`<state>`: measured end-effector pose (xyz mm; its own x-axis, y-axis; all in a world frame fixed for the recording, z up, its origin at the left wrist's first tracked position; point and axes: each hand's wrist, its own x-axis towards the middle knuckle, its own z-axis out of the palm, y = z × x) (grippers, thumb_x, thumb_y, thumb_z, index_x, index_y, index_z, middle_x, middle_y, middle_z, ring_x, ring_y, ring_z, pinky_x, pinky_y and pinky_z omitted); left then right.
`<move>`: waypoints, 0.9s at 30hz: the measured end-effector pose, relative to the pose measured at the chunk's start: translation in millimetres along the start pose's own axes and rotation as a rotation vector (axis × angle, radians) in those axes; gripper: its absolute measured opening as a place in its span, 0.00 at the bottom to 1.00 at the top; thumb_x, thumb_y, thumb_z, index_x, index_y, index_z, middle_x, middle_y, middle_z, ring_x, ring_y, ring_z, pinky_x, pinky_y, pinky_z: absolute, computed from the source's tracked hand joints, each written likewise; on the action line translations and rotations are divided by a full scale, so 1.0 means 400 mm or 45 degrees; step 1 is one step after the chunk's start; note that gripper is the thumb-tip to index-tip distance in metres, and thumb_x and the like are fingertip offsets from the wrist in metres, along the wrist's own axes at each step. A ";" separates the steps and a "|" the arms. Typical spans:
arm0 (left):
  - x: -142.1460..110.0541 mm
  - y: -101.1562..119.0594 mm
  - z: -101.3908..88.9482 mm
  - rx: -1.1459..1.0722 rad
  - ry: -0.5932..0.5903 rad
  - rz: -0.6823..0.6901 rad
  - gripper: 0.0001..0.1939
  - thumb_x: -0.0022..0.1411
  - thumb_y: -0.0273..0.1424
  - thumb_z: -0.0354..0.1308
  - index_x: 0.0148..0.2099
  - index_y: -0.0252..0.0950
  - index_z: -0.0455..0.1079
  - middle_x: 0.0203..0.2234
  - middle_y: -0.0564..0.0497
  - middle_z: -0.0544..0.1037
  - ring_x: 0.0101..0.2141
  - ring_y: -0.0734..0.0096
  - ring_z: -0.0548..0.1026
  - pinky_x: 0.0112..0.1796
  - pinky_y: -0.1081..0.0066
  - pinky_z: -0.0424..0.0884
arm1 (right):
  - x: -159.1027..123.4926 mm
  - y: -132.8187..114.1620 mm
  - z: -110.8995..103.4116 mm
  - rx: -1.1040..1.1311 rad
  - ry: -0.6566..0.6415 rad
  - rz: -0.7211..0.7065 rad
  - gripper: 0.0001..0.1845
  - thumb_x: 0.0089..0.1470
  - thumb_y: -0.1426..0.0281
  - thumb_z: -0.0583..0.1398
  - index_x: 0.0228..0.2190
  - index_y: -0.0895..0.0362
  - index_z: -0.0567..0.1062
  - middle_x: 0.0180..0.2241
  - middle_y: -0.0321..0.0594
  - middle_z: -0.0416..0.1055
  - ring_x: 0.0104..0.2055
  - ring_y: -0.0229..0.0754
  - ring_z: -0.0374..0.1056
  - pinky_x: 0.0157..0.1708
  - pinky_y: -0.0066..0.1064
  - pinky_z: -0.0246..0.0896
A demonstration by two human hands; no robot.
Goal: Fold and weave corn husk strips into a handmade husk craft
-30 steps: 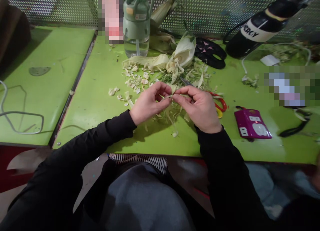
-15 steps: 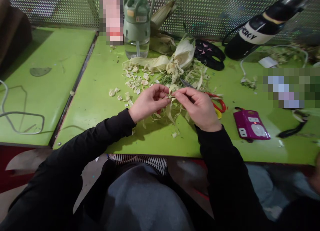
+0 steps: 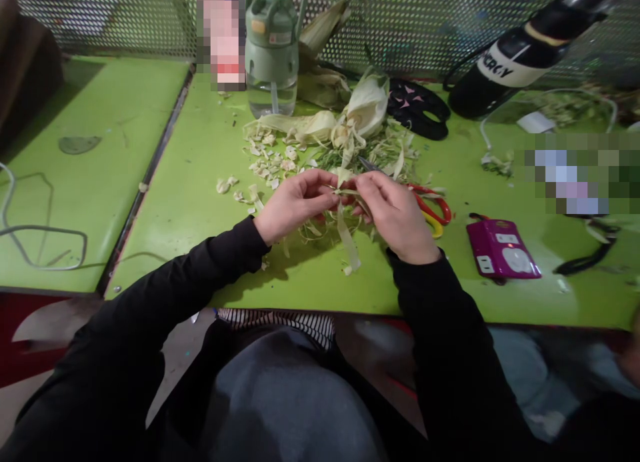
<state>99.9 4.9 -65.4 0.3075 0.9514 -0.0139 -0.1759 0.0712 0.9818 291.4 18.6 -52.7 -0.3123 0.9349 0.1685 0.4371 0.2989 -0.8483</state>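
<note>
Between my two hands is a pale strip of corn husk (image 3: 349,239), with one end hanging down towards the table. My left hand (image 3: 300,202) pinches it between thumb and fingers. On the other side my right hand (image 3: 397,212) grips the husk too, its fingers curled round. Just behind the hands lie shredded husk pieces and a larger bundle of corn husks (image 3: 367,105). Scissors with red and yellow handles (image 3: 434,205) rest partly under my right hand, their blades pointing to the back left.
A green water bottle (image 3: 273,62) stands at the back, beside a black pad with pink marks (image 3: 417,109). At the right are a black bottle (image 3: 515,62) and a purple power socket (image 3: 503,249). Grey wire (image 3: 45,230) lies at the left. A mesh panel (image 3: 400,29) closes off the back.
My right hand has turned slightly and its fingers have curled further round the husk. The strip's loose end now hangs straighter and shows wider below the hands.
</note>
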 end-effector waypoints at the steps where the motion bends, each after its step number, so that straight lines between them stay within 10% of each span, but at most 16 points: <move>1: 0.001 -0.002 -0.001 -0.001 -0.016 0.010 0.08 0.62 0.22 0.63 0.43 0.32 0.69 0.28 0.53 0.78 0.28 0.79 0.77 0.29 0.77 0.72 | 0.002 0.006 0.001 0.037 -0.029 0.039 0.16 0.65 0.55 0.57 0.37 0.53 0.75 0.30 0.36 0.75 0.27 0.38 0.68 0.25 0.30 0.62; 11: -0.006 0.002 0.005 -0.118 -0.184 0.035 0.08 0.61 0.23 0.64 0.42 0.33 0.69 0.31 0.52 0.80 0.29 0.80 0.76 0.33 0.76 0.70 | 0.014 0.027 0.010 0.459 -0.071 0.028 0.15 0.56 0.55 0.66 0.36 0.54 0.77 0.35 0.38 0.76 0.39 0.42 0.74 0.39 0.37 0.72; 27: -0.004 -0.011 0.002 -0.072 -0.079 0.191 0.15 0.59 0.32 0.69 0.46 0.35 0.71 0.34 0.53 0.79 0.34 0.77 0.78 0.36 0.74 0.73 | -0.006 -0.009 -0.002 0.147 0.085 -0.197 0.09 0.62 0.59 0.62 0.37 0.52 0.75 0.36 0.38 0.75 0.38 0.42 0.73 0.39 0.37 0.72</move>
<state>100.8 2.7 -69.7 0.3309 0.9324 0.1455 -0.2763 -0.0517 0.9597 291.4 15.5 -49.5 -0.3100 0.8912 0.3310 0.2873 0.4197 -0.8610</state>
